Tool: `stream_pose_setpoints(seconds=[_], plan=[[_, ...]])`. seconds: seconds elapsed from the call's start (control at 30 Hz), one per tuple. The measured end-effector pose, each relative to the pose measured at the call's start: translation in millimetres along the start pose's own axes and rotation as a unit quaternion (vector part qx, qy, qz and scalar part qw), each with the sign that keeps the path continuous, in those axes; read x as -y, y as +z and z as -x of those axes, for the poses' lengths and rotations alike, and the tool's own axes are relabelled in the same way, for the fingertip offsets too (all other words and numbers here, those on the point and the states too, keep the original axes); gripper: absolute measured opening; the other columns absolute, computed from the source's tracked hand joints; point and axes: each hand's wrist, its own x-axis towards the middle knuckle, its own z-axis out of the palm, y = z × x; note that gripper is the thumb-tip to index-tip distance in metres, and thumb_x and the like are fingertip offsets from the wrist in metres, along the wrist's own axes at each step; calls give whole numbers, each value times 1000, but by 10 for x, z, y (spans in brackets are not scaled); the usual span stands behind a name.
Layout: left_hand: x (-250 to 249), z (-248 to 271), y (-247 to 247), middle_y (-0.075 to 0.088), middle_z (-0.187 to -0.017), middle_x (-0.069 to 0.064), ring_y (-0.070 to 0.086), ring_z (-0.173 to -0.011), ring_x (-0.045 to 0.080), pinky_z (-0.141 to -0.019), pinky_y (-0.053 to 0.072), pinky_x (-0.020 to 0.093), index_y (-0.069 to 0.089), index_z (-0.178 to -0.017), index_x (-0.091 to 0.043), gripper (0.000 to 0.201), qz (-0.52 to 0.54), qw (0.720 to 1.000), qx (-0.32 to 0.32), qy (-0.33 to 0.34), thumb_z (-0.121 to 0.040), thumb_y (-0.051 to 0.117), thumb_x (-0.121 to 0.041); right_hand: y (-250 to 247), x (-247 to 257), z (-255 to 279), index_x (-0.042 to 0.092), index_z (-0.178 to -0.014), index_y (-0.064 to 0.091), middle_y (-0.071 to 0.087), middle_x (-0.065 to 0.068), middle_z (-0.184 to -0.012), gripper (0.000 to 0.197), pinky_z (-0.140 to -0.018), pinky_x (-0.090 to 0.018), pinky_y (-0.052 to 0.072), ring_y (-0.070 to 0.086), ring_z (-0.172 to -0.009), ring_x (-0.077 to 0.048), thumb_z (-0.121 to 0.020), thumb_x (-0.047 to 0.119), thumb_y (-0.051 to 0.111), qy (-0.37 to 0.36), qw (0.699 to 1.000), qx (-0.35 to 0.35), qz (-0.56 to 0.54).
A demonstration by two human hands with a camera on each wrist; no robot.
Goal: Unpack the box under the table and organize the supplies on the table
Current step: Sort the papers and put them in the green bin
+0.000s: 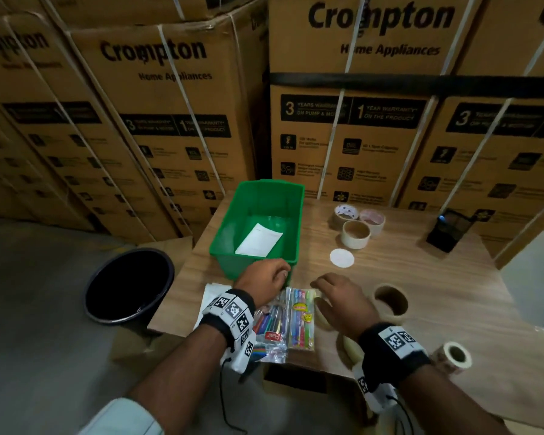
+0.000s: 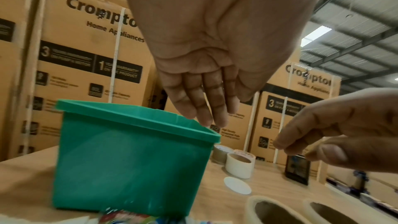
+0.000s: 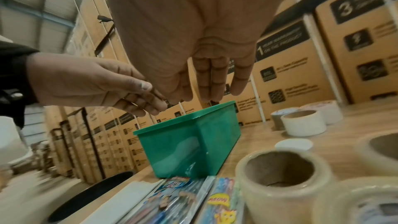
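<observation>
A green plastic bin (image 1: 233, 221) stands on the wooden table (image 1: 421, 277) with a white paper (image 1: 258, 239) lying in it. My left hand (image 1: 264, 276) hovers at the bin's near rim, fingers straight and empty in the left wrist view (image 2: 206, 108). My right hand (image 1: 336, 296) hangs just above the table beside it, fingers straight and holding nothing (image 3: 206, 81). Under the hands lie two packs of coloured pens (image 1: 300, 318) (image 1: 270, 328) and a white sheet (image 1: 211, 296). An open cardboard box (image 1: 296, 375) shows below the table's near edge.
Three tape rolls (image 1: 355, 233) cluster at the back, next to a white disc (image 1: 342, 258). More rolls (image 1: 390, 301) (image 1: 456, 356) sit near my right wrist. A black mesh holder (image 1: 449, 229) stands far right. A black bucket (image 1: 129, 284) is on the floor. Stacked cartons (image 1: 170, 120) wall the back.
</observation>
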Motion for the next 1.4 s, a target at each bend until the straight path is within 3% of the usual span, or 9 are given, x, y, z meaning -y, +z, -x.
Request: stream_pose_setpoints(seconds=[0.2, 0.37, 0.67, 0.8, 0.93, 1.1, 1.23, 1.4], plan=[[520, 286, -40, 70, -107, 2, 63, -100, 23, -85, 51, 35, 66, -107, -21, 23, -27, 991, 7, -129, -92, 48, -23, 376, 274, -274, 18, -120, 57, 60, -9, -114, 35, -89, -38, 47, 56, -105, -30, -86, 28, 52, -76, 994, 65, -35], [938, 459, -72, 66, -115, 9, 60, -106, 29, -90, 47, 34, 65, -111, -14, 26, -36, 983, 13, -180, -93, 47, -19, 662, 639, -542, 19, -126, 52, 56, -9, -120, 41, -93, -39, 46, 51, -114, -30, -86, 29, 52, -111, 985, 125, -32], [1700, 688, 22, 62, -124, 10, 56, -115, 28, -99, 45, 34, 61, -119, -16, 32, -33, 968, 55, -241, -91, 53, -26, 1155, 1205, -819, 19, -135, 39, 47, -12, -131, 52, -95, -42, 44, 44, -123, -32, -87, 32, 54, -56, 972, 230, 16], [1929, 740, 111, 59, -122, 12, 56, -111, 32, -94, 46, 36, 58, -117, -16, 32, -48, 954, 71, -286, -89, 49, -29, 1319, 1393, -899, 18, -135, 37, 44, -13, -130, 51, -93, -45, 46, 47, -119, -35, -89, 32, 55, -21, 972, 232, 15], [2095, 825, 160, 61, -119, 14, 57, -109, 33, -90, 45, 36, 55, -113, -10, 30, -82, 932, 114, -335, -90, 44, -27, 1501, 1464, -861, 23, -138, 33, 44, -13, -128, 53, -92, -42, 46, 47, -117, -34, -89, 28, 53, 6, 970, 242, 10], [2187, 835, 148, 60, -121, 14, 56, -112, 33, -93, 46, 37, 52, -115, -10, 31, -58, 931, 150, -328, -92, 48, -28, 1612, 1485, -869, 21, -128, 50, 49, -10, -126, 43, -98, -42, 41, 47, -116, -32, -87, 33, 50, 12, 967, 243, 72], [2114, 790, 197, 57, -125, 17, 56, -113, 35, -93, 46, 38, 50, -118, -7, 31, -26, 934, 143, -325, -95, 45, -27, 1609, 1466, -880, 29, -127, 51, 47, -4, -129, 41, -100, -44, 33, 45, -119, -29, -87, 37, 47, 17, 968, 235, 90], [2055, 738, 227, 51, -133, 17, 53, -118, 35, -97, 46, 39, 47, -127, -10, 40, 62, 921, 128, -362, -93, 46, -29, 1561, 1500, -885, 31, -128, 50, 48, -3, -130, 42, -101, -44, 32, 43, -121, -29, -87, 38, 48, 21, 965, 242, 99]])
